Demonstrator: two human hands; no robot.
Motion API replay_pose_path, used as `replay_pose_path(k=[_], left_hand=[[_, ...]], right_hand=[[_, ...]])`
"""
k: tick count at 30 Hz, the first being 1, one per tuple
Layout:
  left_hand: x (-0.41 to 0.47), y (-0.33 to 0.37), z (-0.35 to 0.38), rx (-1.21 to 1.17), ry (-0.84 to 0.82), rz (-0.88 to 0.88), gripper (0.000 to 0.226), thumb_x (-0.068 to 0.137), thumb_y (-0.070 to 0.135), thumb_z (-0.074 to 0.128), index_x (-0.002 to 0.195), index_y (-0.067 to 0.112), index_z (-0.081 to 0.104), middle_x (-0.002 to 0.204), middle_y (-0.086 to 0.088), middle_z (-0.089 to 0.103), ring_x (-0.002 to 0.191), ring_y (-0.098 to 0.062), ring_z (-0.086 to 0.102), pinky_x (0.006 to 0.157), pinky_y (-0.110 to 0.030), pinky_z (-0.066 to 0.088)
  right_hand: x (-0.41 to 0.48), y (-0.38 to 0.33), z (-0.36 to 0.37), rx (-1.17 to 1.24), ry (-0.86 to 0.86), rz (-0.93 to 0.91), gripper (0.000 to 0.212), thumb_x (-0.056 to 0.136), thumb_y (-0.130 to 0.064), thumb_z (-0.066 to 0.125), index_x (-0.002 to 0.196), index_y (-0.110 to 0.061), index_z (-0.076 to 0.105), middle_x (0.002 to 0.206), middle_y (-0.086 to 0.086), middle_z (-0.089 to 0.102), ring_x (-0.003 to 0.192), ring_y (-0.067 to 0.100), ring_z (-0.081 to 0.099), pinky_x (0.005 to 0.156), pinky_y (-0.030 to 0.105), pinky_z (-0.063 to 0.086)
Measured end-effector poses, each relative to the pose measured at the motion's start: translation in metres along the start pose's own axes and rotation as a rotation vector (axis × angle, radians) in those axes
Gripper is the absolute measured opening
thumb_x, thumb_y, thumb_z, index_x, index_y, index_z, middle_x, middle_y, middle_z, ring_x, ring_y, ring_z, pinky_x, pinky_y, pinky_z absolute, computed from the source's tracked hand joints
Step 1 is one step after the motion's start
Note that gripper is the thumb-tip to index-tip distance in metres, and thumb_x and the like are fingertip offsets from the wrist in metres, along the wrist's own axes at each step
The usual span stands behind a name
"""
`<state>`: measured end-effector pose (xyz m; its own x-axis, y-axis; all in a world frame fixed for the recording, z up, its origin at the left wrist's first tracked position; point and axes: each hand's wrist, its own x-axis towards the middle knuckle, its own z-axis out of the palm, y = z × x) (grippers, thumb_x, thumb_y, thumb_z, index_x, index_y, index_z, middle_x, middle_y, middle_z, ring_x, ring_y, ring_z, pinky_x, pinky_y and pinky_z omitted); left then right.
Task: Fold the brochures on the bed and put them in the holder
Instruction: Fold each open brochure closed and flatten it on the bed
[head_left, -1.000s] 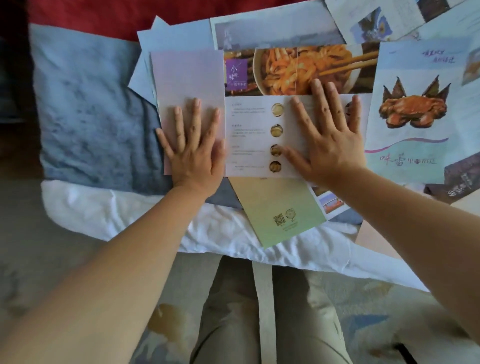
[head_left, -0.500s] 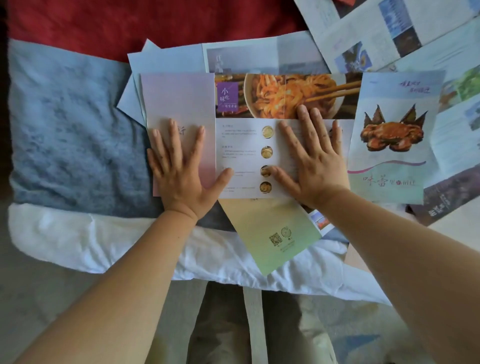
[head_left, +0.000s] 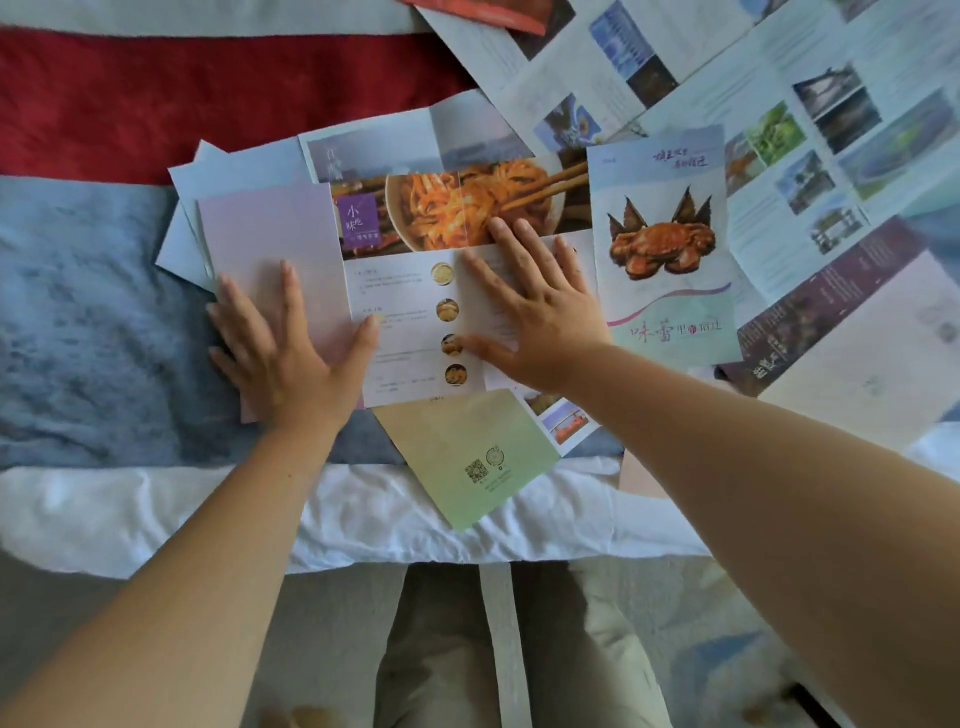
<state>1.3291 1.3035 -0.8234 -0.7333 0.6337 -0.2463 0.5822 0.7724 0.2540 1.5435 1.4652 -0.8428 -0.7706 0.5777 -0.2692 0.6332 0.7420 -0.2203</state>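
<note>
A noodle brochure (head_left: 410, 291) lies on the bed with its left panel, a plain pink flap (head_left: 270, 234), folded over onto it. My left hand (head_left: 283, 345) presses flat on that flap, fingers spread, thumb reaching onto the white text panel. On the brochure's right part my right hand (head_left: 530, 306) lies flat with fingers apart. Neither hand holds anything. A crab brochure (head_left: 665, 249) lies just to the right. No holder is in view.
Several more unfolded brochures (head_left: 810, 130) cover the bed at the right and back. A folded green-yellow leaflet (head_left: 467, 452) with a QR code lies at the bed's front edge. Blue blanket (head_left: 88, 322), red cover (head_left: 156, 98) and white sheet (head_left: 156, 514) lie left and front.
The view has shifted so the papers sit lower in frame. My left hand slid down and left on the pink flap, its thumb spreading onto the white panel. The right hand stays pressed.
</note>
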Motion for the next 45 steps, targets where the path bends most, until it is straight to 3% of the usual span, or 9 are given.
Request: replay_pose_path(k=[4, 11, 19, 25, 31, 34, 38, 41, 45], left_hand=[[0.004, 0.0, 0.009, 0.033, 0.017, -0.032, 0.108, 0.075, 0.092, 0.038, 0.163, 0.035, 0.015, 0.17, -0.021, -0.002, 0.155, -0.048, 0.003, 0.123, -0.063, 0.008], [-0.003, 0.005, 0.012, -0.183, 0.058, 0.002, 0.109, 0.078, 0.085, 0.048, 0.164, 0.025, 0.018, 0.17, -0.022, -0.003, 0.156, -0.047, -0.002, 0.125, -0.059, 0.005], [-0.011, 0.018, 0.008, -0.257, 0.015, 0.0, 0.105, 0.081, 0.076, 0.054, 0.165, 0.03, 0.011, 0.171, -0.015, -0.007, 0.156, -0.041, -0.012, 0.125, -0.058, -0.003], [-0.024, 0.039, 0.012, -0.19, -0.005, 0.099, 0.102, 0.08, 0.068, 0.045, 0.165, 0.024, 0.009, 0.172, -0.015, -0.002, 0.156, -0.044, -0.009, 0.122, -0.065, -0.002], [-0.031, 0.081, 0.012, -0.161, -0.021, 0.197, 0.102, 0.078, 0.052, 0.044, 0.164, 0.015, 0.002, 0.172, -0.014, -0.001, 0.157, -0.041, -0.004, 0.123, -0.066, 0.001], [-0.034, 0.104, 0.014, -0.199, -0.033, 0.245, 0.105, 0.077, 0.043, 0.051, 0.164, 0.016, 0.0, 0.172, -0.011, -0.003, 0.158, -0.037, -0.005, 0.124, -0.066, 0.001], [-0.044, 0.136, 0.022, -0.23, -0.079, 0.325, 0.103, 0.078, 0.048, 0.048, 0.164, 0.022, -0.001, 0.172, -0.011, -0.003, 0.159, -0.034, -0.004, 0.125, -0.06, -0.002], [-0.054, 0.163, 0.035, -0.233, -0.127, 0.392, 0.1, 0.079, 0.049, 0.047, 0.164, 0.027, 0.0, 0.172, -0.011, -0.003, 0.159, -0.035, -0.003, 0.125, -0.056, -0.002], [-0.062, 0.19, 0.061, -0.055, -0.111, 0.467, 0.095, 0.082, 0.052, 0.048, 0.165, 0.03, 0.008, 0.172, -0.013, -0.003, 0.157, -0.042, -0.001, 0.124, -0.063, 0.005]], right_hand=[[-0.005, -0.002, 0.012, -0.032, 0.104, 0.016, 0.084, 0.097, -0.08, 0.022, 0.166, -0.034, 0.006, 0.174, 0.007, 0.0, 0.16, 0.026, -0.002, 0.128, 0.052, 0.002], [-0.003, -0.002, 0.031, -0.043, 0.223, 0.023, 0.086, 0.095, -0.082, 0.024, 0.165, -0.034, 0.012, 0.173, 0.009, 0.007, 0.16, 0.029, 0.005, 0.127, 0.056, 0.008], [-0.002, -0.005, 0.03, -0.036, 0.187, 0.035, 0.084, 0.094, -0.084, 0.022, 0.164, -0.04, 0.009, 0.174, 0.008, 0.002, 0.16, 0.028, 0.001, 0.127, 0.056, 0.005], [-0.003, -0.008, 0.022, -0.058, 0.123, 0.025, 0.083, 0.096, -0.08, 0.018, 0.165, -0.036, 0.005, 0.174, 0.007, -0.003, 0.16, 0.027, -0.002, 0.128, 0.054, 0.004], [-0.016, 0.027, -0.01, 0.115, 0.027, -0.027, 0.093, 0.094, -0.048, 0.05, 0.166, -0.017, -0.002, 0.174, 0.003, -0.008, 0.16, 0.02, -0.006, 0.13, 0.04, 0.001], [-0.045, 0.073, -0.023, 0.042, 0.107, 0.128, 0.089, 0.096, -0.057, 0.043, 0.165, -0.014, 0.007, 0.173, 0.008, -0.005, 0.16, 0.026, -0.004, 0.128, 0.042, 0.001], [-0.091, 0.128, -0.022, 0.043, 0.103, 0.319, 0.084, 0.1, -0.067, 0.026, 0.166, -0.019, 0.007, 0.174, 0.002, -0.003, 0.16, 0.024, -0.003, 0.128, 0.042, 0.0], [-0.113, 0.145, -0.013, 0.06, 0.126, 0.359, 0.08, 0.103, -0.067, 0.023, 0.166, -0.021, 0.005, 0.174, 0.0, -0.001, 0.16, 0.023, -0.001, 0.13, 0.044, 0.003], [-0.12, 0.145, 0.004, 0.058, 0.202, 0.397, 0.077, 0.106, -0.064, 0.023, 0.166, -0.019, 0.006, 0.174, 0.001, 0.001, 0.16, 0.022, 0.0, 0.13, 0.044, 0.003]])
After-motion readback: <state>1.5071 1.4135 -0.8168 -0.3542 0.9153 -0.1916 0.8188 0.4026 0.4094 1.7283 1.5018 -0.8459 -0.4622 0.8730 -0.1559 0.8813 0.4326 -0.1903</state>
